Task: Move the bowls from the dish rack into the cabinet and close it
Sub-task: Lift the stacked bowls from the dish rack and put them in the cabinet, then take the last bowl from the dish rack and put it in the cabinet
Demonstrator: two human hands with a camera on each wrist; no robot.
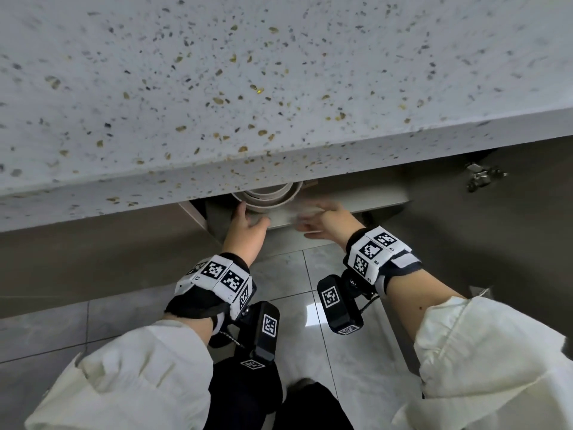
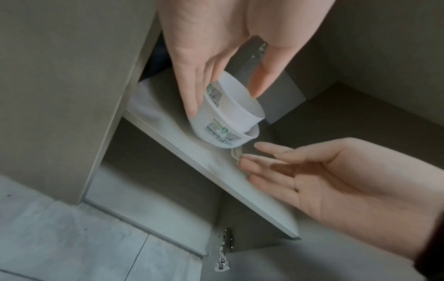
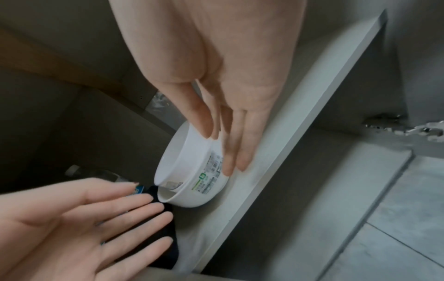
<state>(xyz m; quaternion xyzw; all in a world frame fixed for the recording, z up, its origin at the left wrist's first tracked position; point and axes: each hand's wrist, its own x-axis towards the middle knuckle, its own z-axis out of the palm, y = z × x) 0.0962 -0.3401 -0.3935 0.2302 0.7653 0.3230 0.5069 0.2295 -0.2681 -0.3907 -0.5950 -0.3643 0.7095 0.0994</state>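
Note:
Two white bowls [image 1: 266, 198] with printed labels sit nested on the cabinet shelf [image 1: 341, 206], just under the countertop edge. In the left wrist view the bowls [image 2: 228, 121] rest on the shelf [image 2: 192, 157], and my left hand [image 2: 223, 102] hovers at them with straight fingers and thumb spread. My right hand [image 2: 264, 161] is flat and open beside them. In the right wrist view my right hand [image 3: 225, 152] lies with straight fingers along the bowls [image 3: 192, 171], and my left hand [image 3: 153, 209] is open, palm up. Neither hand curls round a bowl.
The speckled countertop [image 1: 248, 88] overhangs and hides most of the cabinet. The door stands open at the right, its hinge [image 1: 483, 176] showing. A dark object [image 3: 165, 228] and a bottle [image 3: 100, 175] sit behind the bowls. Grey floor tiles [image 1: 310, 290] lie below.

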